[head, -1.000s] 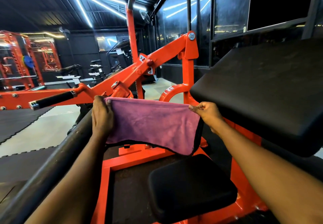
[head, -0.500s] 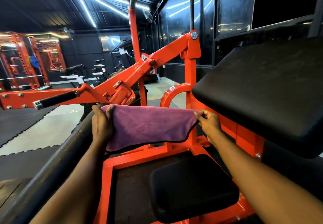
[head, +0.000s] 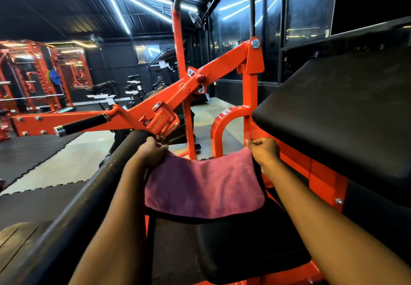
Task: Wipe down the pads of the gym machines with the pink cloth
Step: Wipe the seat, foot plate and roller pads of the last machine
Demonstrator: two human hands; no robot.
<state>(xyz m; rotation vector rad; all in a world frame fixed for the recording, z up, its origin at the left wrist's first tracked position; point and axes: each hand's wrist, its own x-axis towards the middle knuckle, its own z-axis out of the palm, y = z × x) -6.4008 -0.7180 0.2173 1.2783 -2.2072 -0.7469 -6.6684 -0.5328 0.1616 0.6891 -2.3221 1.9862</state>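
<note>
The cloth (head: 204,186) is spread out flat in the air, in front of the person and above the seat pad (head: 251,251). Its long axis runs left to right, from one hand to the other. The top edge sags in the middle and the face of the cloth is turned toward the camera. The black-trimmed bottom hem points down and hangs over the far end of the seat pad; whether it touches the pad cannot be told.

The hands are well apart, each clamped on a top corner. The left hand (head: 153,151) grips its corner with the fingers curled over the edge, just beside the dark bar (head: 89,195) that slants up from the lower left. The right hand (head: 264,151) pinches the other corner, close to the orange frame (head: 249,88) and just under the front edge of the big pad (head: 333,111) at the right. The big pad lies tilted, higher than the seat pad, clear of the cloth.
</note>
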